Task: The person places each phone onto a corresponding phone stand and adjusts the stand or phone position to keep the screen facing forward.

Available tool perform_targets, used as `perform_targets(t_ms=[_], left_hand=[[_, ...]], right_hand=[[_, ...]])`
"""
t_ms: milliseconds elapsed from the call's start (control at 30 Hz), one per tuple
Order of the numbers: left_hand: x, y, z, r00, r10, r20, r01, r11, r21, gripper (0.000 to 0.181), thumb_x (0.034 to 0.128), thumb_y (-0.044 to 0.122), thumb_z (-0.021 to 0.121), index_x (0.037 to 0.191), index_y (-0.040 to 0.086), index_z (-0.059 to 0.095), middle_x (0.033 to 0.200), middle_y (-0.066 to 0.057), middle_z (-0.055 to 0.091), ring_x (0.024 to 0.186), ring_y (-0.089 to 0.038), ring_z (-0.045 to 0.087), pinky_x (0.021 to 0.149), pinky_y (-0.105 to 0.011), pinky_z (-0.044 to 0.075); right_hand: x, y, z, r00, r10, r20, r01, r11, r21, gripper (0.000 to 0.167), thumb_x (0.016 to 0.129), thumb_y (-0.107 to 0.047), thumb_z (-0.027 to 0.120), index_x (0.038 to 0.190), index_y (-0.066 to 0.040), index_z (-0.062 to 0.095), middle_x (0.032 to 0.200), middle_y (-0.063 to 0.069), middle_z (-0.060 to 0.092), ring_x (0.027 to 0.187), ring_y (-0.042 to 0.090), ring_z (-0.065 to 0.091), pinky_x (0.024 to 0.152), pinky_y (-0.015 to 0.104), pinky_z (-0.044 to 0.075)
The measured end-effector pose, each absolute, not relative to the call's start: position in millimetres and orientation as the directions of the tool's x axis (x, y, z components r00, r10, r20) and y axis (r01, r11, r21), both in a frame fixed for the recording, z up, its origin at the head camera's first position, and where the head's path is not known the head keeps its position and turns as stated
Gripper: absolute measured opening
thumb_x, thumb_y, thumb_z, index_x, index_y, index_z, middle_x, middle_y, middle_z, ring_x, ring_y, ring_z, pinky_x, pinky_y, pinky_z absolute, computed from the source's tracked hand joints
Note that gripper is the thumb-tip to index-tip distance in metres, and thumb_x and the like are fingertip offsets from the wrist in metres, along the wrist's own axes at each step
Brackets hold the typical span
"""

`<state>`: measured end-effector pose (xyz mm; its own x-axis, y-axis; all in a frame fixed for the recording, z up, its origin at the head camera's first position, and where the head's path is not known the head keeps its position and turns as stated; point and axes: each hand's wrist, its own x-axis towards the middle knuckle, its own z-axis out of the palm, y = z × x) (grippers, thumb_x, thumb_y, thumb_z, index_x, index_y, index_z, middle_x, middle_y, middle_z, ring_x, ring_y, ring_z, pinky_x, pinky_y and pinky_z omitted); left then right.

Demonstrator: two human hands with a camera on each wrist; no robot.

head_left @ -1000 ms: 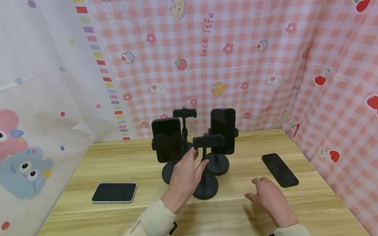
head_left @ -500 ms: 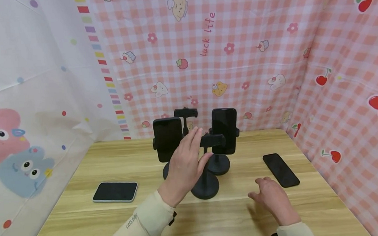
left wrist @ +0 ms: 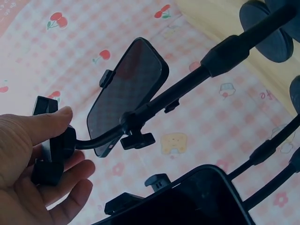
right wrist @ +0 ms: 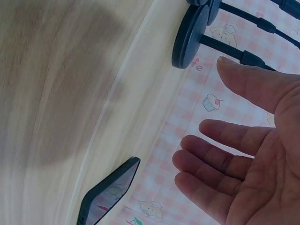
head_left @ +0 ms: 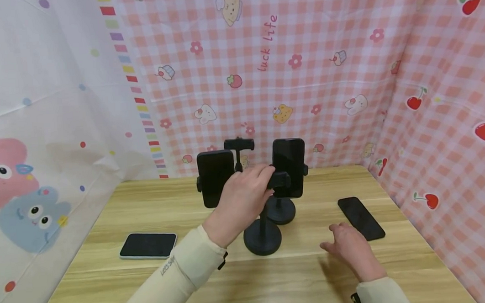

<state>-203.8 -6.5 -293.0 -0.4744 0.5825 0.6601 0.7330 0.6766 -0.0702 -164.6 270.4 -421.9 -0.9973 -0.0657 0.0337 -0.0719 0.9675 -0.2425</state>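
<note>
My left hand grips the black clamp head of the front phone stand. In the left wrist view the thumb lies on one side of the clamp and the fingers curl behind it; no phone sits in it. Just behind, two more stands hold upright dark phones, the left phone and the right phone. A further stand at the back has a bare clamp. My right hand hovers over the table with relaxed fingers and holds nothing, close to a flat black phone.
A white-edged phone lies flat on the left of the wooden table. Patterned cloth hangs behind the table and along both sides. The stands are crowded together at the middle.
My left hand has risen from the front stand's pole to its clamp, its fingers straightening and then curling round it. The right hand has barely moved.
</note>
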Motion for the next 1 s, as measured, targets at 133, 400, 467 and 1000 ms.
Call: perform_targets(t_ms=[133, 400, 467, 1000], left_hand=[[-204.3, -5.3, -289.9, -0.506, 0.592, 0.627, 0.714, 0.695, -0.081, 0.045, 0.0816, 0.021, 0.084, 0.119, 0.007, 0.063, 0.113, -0.005, 0.069, 0.095, -0.018, 0.067, 0.063, -0.029, 0.050], [-206.1, -3.0, -285.5, -0.528, 0.612, 0.589, 0.693, 0.712, -0.118, 0.040, 0.0819, 0.025, 0.084, 0.113, 0.008, 0.064, 0.105, -0.003, 0.071, 0.084, -0.016, 0.068, 0.066, -0.028, 0.054], [-206.8, -2.4, -284.4, -0.534, 0.614, 0.581, 0.686, 0.717, -0.128, 0.038, 0.0827, 0.026, 0.083, 0.111, 0.009, 0.065, 0.101, -0.002, 0.071, 0.081, -0.015, 0.068, 0.066, -0.027, 0.053], [-213.1, 3.5, -274.7, -0.602, 0.613, 0.512, 0.633, 0.757, -0.163, 0.027, 0.0857, 0.032, 0.079, 0.095, 0.011, 0.065, 0.080, 0.001, 0.067, 0.065, -0.013, 0.064, 0.056, -0.026, 0.049]], right_hand=[[-166.4, 274.2, -421.2, -0.997, -0.070, 0.044, -0.078, 0.968, -0.237, 0.050, 0.081, -0.027, 0.079, 0.110, 0.011, 0.064, 0.103, 0.027, 0.065, 0.096, 0.045, 0.062, 0.084, 0.056, 0.049], [-172.0, 288.0, -418.7, -0.998, -0.059, 0.014, -0.060, 0.969, -0.241, 0.051, 0.081, -0.028, 0.078, 0.111, 0.011, 0.064, 0.105, 0.028, 0.064, 0.100, 0.046, 0.060, 0.087, 0.056, 0.047], [-173.9, 292.3, -418.9, -0.998, -0.057, 0.001, -0.056, 0.970, -0.235, 0.052, 0.082, -0.029, 0.077, 0.112, 0.011, 0.064, 0.105, 0.028, 0.064, 0.101, 0.047, 0.060, 0.088, 0.056, 0.046], [-183.3, 336.2, -422.3, -0.999, 0.038, -0.026, 0.044, 0.960, -0.276, 0.071, 0.090, -0.034, 0.070, 0.127, 0.022, 0.048, 0.126, 0.045, 0.047, 0.115, 0.061, 0.046, 0.092, 0.064, 0.041]])
